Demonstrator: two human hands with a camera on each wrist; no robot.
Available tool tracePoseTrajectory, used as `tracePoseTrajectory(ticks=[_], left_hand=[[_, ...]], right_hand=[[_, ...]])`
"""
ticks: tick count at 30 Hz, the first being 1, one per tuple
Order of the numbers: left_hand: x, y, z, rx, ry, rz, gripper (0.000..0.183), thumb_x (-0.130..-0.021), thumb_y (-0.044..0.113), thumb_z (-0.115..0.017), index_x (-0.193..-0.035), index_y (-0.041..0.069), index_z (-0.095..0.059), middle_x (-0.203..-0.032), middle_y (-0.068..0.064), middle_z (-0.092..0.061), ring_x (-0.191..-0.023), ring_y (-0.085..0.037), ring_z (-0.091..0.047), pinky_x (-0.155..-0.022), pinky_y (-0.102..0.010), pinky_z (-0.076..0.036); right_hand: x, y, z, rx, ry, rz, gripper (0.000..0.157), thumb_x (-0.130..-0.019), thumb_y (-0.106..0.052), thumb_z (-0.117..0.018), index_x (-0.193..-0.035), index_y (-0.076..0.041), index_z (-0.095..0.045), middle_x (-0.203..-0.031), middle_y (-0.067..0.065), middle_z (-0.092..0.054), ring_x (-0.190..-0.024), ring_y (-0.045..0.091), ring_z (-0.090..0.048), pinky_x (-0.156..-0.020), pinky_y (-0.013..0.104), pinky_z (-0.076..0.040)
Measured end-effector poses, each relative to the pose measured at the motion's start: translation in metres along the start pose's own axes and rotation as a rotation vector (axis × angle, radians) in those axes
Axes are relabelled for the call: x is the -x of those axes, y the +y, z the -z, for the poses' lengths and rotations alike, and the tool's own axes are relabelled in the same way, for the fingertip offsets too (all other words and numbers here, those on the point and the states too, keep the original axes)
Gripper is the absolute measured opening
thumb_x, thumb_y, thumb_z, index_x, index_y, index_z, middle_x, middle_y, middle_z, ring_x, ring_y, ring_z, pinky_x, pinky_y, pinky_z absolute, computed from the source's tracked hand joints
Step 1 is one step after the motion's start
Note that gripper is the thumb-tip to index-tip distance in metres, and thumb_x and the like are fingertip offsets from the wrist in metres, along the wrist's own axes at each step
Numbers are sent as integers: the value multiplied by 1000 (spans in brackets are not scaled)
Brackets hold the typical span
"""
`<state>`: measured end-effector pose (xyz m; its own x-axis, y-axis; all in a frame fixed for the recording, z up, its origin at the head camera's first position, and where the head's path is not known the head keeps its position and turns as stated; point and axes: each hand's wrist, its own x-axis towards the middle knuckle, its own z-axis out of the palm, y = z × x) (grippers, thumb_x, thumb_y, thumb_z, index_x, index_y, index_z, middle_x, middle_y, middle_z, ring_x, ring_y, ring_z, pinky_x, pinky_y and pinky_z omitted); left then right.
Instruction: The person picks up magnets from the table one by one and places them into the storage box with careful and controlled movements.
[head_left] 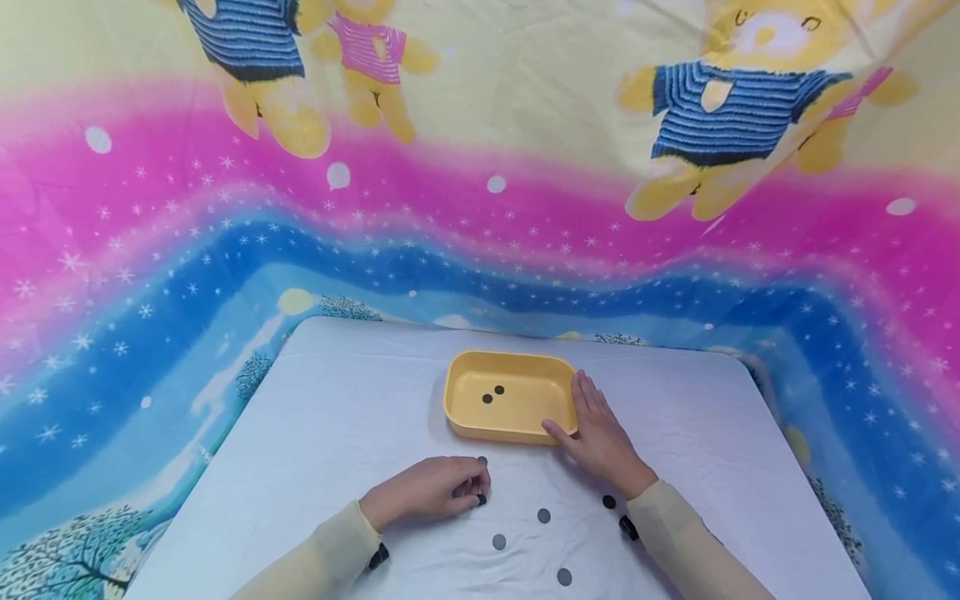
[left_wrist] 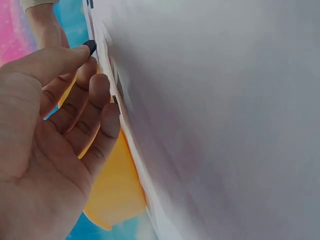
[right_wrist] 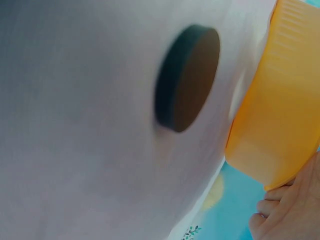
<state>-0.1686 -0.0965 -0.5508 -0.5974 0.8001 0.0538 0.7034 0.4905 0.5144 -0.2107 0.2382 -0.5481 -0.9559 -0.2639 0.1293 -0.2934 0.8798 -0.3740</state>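
My left hand (head_left: 435, 490) is over the cloth in front of the yellow box (head_left: 487, 433). Its thumb and a fingertip pinch a small black disc (left_wrist: 90, 47), and the other fingers curl loosely. My right hand (head_left: 600, 437) rests against the right end of the box, with straight fingers along the outer wall and the thumb at the front rim. Two dark discs (head_left: 487, 398) lie on the box floor. In the right wrist view a thick, dark-edged disc (right_wrist: 197, 80) is near the camera, with the box wall (right_wrist: 275, 100) beyond.
Grey discs (head_left: 543, 516) lie scattered on the white cloth (head_left: 360, 383) before the box, one of them just behind the left fingers. A black disc (head_left: 609, 502) is beside the right wrist. A patterned curtain (head_left: 480, 225) hangs behind the table.
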Motion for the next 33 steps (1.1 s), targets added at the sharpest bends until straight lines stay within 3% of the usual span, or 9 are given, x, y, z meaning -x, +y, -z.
tracePoseTrajectory(ticks=[6, 13, 24, 33], left_hand=[[-3, 0, 9, 7, 34, 7, 15, -102, 15, -73, -107, 29, -69, -92, 21, -59, -79, 2, -56, -72, -14, -46], [-11, 1, 24, 16, 65, 80, 12, -104, 20, -71, -112, 30, -68, -99, 21, -63, -88, -2, -61, -76, -18, -51], [-28, 0, 47, -16, 269, 50, 12, -103, 19, -74, -115, 22, -70, -105, 13, -68, -99, -8, -64, -88, -28, -57], [-48, -9, 54, 38, 288, 76, 11, -105, 18, -72, -114, 22, -68, -104, 14, -67, -100, -9, -63, -89, -29, -56]], right_hand=[[0, 1, -1, -2, 2, -5, 110, -103, -73, -50, -170, 2, -5, -179, 20, -6, -165, 40, -10, -133, 56, -14], [1, -1, 2, -12, -4, -5, 111, -103, -73, -52, -170, 3, -5, -179, 20, -5, -166, 40, -9, -133, 56, -13], [1, -2, 1, -5, -3, -6, 111, -103, -72, -52, -170, 3, -6, -179, 22, -7, -165, 41, -10, -133, 57, -15], [0, -1, 1, -6, -4, -8, 111, -103, -73, -51, -170, 2, -4, -179, 20, -5, -166, 40, -9, -133, 57, -14]])
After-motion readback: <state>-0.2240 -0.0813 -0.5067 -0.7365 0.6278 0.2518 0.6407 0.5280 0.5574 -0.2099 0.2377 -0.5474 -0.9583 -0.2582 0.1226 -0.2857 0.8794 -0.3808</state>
